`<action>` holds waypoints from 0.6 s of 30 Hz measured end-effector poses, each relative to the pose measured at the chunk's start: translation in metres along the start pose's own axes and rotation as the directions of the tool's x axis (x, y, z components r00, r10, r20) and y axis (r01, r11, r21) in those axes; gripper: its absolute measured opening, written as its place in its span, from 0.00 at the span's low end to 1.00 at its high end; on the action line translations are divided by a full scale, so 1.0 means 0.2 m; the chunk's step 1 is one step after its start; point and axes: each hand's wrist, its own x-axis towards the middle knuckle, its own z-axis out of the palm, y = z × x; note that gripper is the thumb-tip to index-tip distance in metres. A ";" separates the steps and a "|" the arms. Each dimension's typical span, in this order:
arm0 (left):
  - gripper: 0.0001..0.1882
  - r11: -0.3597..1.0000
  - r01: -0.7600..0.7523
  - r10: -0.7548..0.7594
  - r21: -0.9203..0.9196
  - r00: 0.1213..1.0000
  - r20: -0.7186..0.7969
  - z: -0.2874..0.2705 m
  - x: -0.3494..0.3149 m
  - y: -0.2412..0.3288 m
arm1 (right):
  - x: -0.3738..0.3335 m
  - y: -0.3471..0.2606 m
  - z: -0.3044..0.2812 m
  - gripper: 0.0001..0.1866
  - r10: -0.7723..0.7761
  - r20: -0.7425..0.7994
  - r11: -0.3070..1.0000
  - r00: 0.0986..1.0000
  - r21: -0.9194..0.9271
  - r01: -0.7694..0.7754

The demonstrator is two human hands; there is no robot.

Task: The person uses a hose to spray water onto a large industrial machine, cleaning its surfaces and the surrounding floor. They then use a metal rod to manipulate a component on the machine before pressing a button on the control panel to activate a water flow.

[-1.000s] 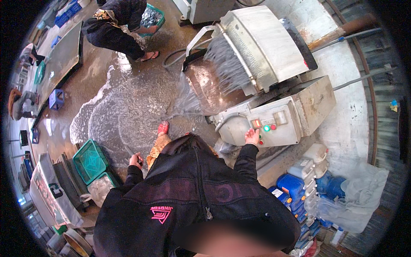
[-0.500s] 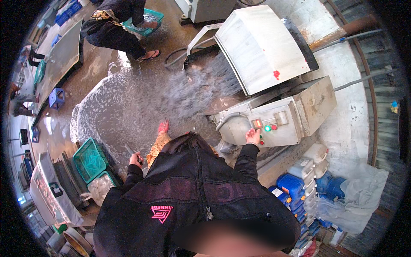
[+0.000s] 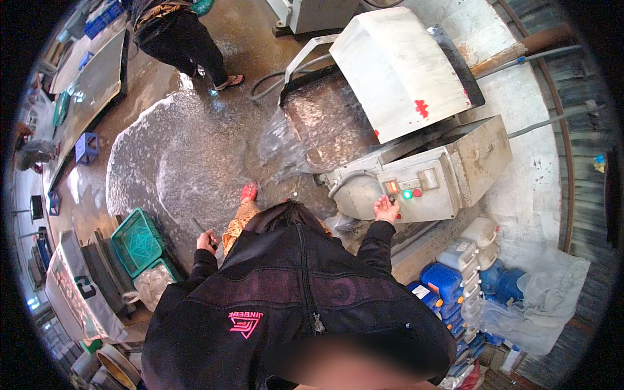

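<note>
My right hand [image 3: 386, 209] is at the control panel [image 3: 424, 183] of a large pale metal machine, its fingers closed around a small black knob [image 3: 392, 197]. Beside these fingers a green light [image 3: 407, 194] glows next to a red button [image 3: 418, 193]. Low on the left, my left hand [image 3: 207, 241] is closed on a slim grey tool [image 3: 196, 225] with a dark handle, whose kind I cannot make out. Under the machine's white hood [image 3: 400, 78], water pours from an open chute [image 3: 325, 120] onto the wet floor.
A green plastic basket [image 3: 136, 244] and a bag-filled crate [image 3: 155, 285] stand at left. Blue and white jerrycans [image 3: 442, 279] are stacked at right. Another person [image 3: 185, 42] stands at the far left. A hose [image 3: 260, 88] and a blue stool [image 3: 86, 149] lie beyond.
The thick gush from the chute has thinned, baring its wet bed. The other person has straightened, and their green basket has moved mostly out of view. My hands have barely moved.
</note>
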 end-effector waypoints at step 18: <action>0.12 1.000 0.003 -0.004 0.022 1.000 0.026 0.01 0.03 0.01 | 0.05 -0.03 -0.04 0.22 0.054 0.106 0.983 0.993 0.171 -0.072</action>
